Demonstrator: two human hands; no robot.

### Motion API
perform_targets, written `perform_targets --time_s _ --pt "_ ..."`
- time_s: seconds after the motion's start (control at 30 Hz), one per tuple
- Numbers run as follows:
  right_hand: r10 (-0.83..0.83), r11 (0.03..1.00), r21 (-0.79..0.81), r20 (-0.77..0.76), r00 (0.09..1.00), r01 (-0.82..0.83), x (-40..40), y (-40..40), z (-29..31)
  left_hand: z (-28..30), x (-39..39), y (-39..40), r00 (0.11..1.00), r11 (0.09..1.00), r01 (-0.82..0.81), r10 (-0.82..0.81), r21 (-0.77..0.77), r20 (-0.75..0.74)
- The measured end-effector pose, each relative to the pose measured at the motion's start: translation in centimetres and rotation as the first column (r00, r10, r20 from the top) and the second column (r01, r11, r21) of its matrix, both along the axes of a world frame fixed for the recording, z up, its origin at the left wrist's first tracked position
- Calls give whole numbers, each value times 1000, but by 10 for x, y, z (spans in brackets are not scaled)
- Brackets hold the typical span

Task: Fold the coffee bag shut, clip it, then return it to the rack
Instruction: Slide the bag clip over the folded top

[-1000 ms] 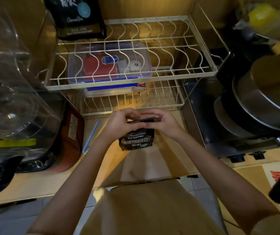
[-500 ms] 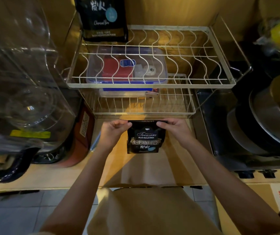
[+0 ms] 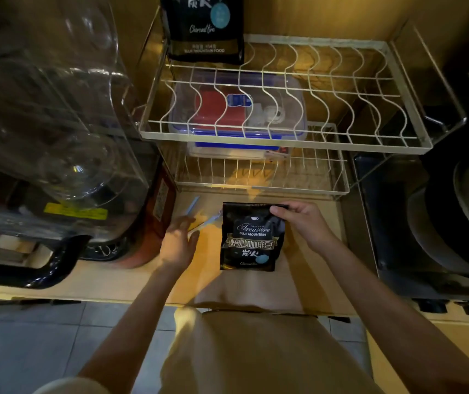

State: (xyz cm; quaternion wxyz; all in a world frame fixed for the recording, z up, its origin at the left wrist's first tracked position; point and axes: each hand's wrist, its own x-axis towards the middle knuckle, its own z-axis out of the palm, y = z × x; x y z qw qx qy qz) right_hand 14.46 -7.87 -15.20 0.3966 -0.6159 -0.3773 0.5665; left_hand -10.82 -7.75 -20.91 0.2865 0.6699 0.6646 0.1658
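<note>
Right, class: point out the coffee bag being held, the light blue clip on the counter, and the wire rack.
coffee bag (image 3: 251, 237), head view, on its printed front.
light blue clip (image 3: 209, 221), head view, on its bar near the left hand.
wire rack (image 3: 284, 142), head view, on the upper shelf's front rim.

the right hand (image 3: 303, 223) pinches the folded top right corner of the black coffee bag (image 3: 251, 237), which stands upright on the wooden counter (image 3: 113, 280). left of it, the left hand (image 3: 177, 244), blurred, fingers spread, reaches over a pale blue clip (image 3: 200, 214). the wire rack (image 3: 284, 143) stands on the far side.
</note>
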Motion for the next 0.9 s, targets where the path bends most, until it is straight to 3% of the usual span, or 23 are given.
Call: perform_targets --time_s 0.1,0.33,0.47,0.6,0.7,0.77,0.83,0.9 --pt "6 1000 -12 6 1000 -6 0 1 1 -23 -8 -8 978 995 31 -50 -99 -200" --pt "23 1000 -5 13 1000 -23 6 3 5 -36 -11 -14 913 990 21 -75 -138 -401" --pt "24 1000 6 10 1000 -24 9 1 6 -37 -11 -21 927 995 -22 -18 -102 -374" --pt "31 999 24 0 1000 -31 10 -2 5 -38 -11 -28 927 986 -58 -6 -159 -374" --pt "30 999 34 -15 999 -29 10 -4 6 -38 -12 -27 970 986 -117 88 -120 -227" --pt "25 999 36 -19 999 -25 10 -5 6 -30 -12 -26 981 973 -192 195 -126 12" --pt "14 999 33 -23 1000 -13 10 -6 6 -13 -9 -27 862 919 -278 366 -278 349" --pt "6 999 32 -19 1000 -6 10 -7 5 -1 -8 -29 644 850 -236 499 -470 580"
